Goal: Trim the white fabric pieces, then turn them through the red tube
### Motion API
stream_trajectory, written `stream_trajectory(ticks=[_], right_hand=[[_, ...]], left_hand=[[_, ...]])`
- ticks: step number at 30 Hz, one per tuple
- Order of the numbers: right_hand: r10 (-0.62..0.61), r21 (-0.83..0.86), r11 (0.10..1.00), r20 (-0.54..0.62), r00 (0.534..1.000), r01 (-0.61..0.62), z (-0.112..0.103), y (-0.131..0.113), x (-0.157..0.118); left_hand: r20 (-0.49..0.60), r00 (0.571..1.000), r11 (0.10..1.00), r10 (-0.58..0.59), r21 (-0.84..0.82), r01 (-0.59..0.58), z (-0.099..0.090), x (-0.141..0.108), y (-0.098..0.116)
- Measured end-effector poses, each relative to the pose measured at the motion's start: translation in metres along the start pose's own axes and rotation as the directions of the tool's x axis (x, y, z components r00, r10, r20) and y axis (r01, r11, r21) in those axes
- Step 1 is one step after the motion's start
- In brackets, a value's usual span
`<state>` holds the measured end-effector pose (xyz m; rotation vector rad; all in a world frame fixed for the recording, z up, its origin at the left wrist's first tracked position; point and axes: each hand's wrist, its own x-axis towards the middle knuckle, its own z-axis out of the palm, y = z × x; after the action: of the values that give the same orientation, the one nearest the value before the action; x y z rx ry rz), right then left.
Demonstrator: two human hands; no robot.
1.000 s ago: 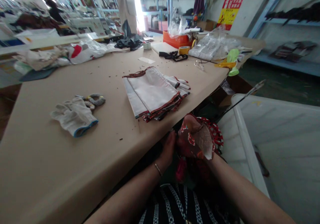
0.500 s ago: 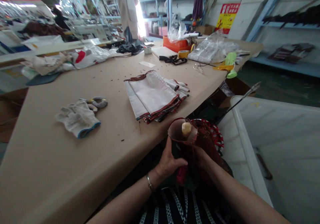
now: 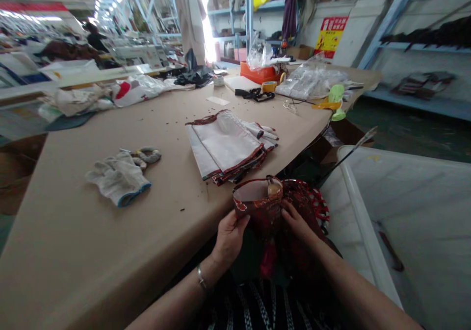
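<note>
A dark red patterned fabric piece [image 3: 259,215] with a pale lining is held at the table's near edge, its open top facing up like a tube. Inside that opening stands a pale, rounded, wooden-looking knob [image 3: 273,189]. My left hand [image 3: 228,237] pinches the fabric's left side between thumb and fingers. On the other side, my right hand [image 3: 295,221] grips the cloth near the knob; some of its fingers are hidden. Just beyond, a stack of white-lined fabric pieces [image 3: 230,146] with red-brown edges lies on the table [image 3: 172,241].
White work gloves [image 3: 119,179] with blue cuffs lie at left. A large white bin [image 3: 412,212] stands at right, beside a red basket-like rim [image 3: 319,200]. Farther back are an orange box [image 3: 257,73], clear plastic bags [image 3: 312,82] and yellow tape [image 3: 269,87].
My left hand has moved left and closed from a spread thumb to a pinch on the fabric. The fabric's opening is stretched leftward, showing its patterned outside. My right hand stays by the knob.
</note>
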<state>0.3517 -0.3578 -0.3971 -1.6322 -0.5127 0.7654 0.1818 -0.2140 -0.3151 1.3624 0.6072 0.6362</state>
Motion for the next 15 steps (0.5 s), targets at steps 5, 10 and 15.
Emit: stream_trajectory(ticks=[5, 10, 15], right_hand=[[-0.171, 0.232, 0.97, 0.44, 0.881, 0.072, -0.008, -0.1, 0.036], [-0.233, 0.457, 0.888, 0.347, 0.909, 0.053, 0.002, -0.202, 0.04], [0.012, 0.508, 0.862, -0.034, 0.999, 0.007, -0.032, -0.212, 0.002]], left_hand=[[0.263, 0.935, 0.959, 0.239, 0.085, -0.269, 0.0, 0.025, 0.092], [0.374, 0.844, 0.9, 0.383, 0.055, -0.433, 0.004, 0.069, 0.174], [0.218, 0.868, 0.788, 0.446, 0.365, -0.496, -0.031, 0.097, 0.16]])
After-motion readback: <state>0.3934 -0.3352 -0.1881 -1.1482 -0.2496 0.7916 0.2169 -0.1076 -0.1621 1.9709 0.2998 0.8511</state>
